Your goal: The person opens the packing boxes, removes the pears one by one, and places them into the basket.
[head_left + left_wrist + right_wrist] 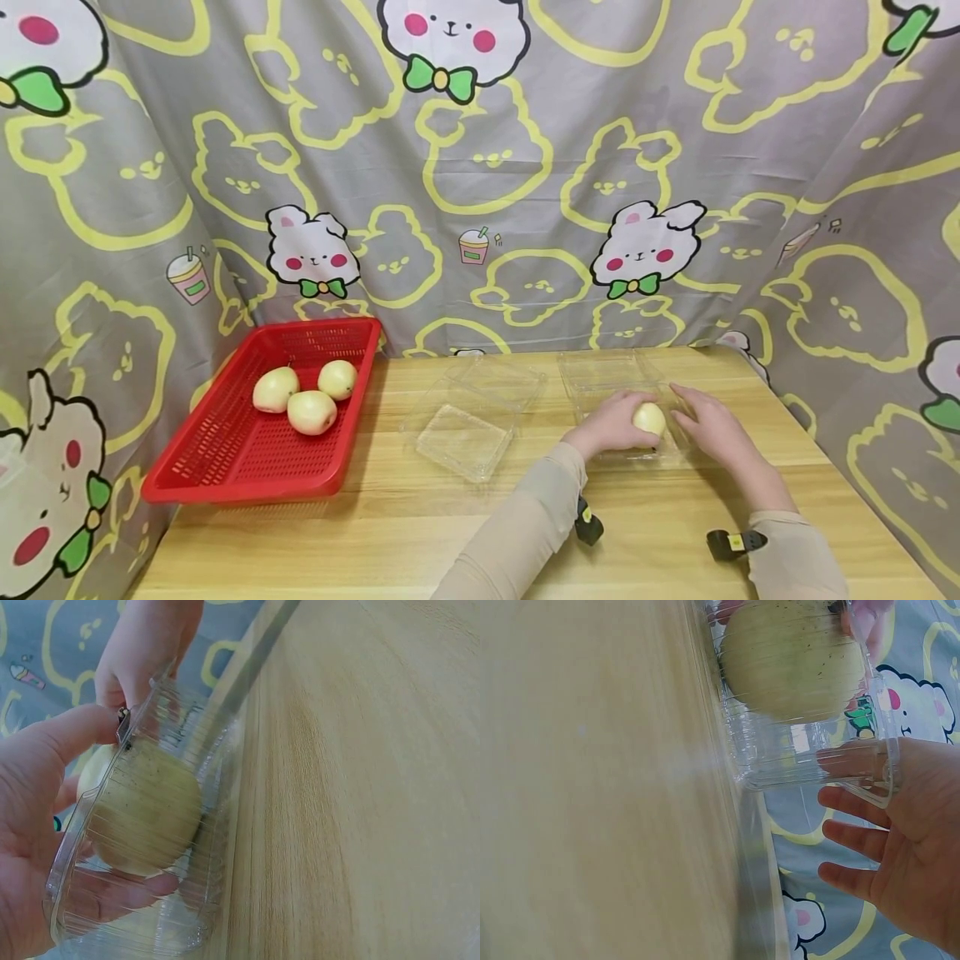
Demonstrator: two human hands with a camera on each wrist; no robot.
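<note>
A pale yellow pear [648, 419] sits within the right-hand clear plastic clamshell box [628, 455] on the table. My left hand [611, 423] grips it from the left; the left wrist view shows thumb and fingers around the pear [142, 810], behind the ribbed box wall. On the other side, my right hand [712, 427] is beside the box. In the right wrist view its fingers [855, 841] are spread and straight at the box's edge, with no grip on the pear [791, 664]. The box's lid lies folded back toward the curtain.
A red plastic basket [337, 467] with several pears [312, 412] stands on the left of the wooden table [420, 542]. A second clear box [465, 442] lies opened in the middle. A patterned curtain [517, 225] hangs behind and at both sides.
</note>
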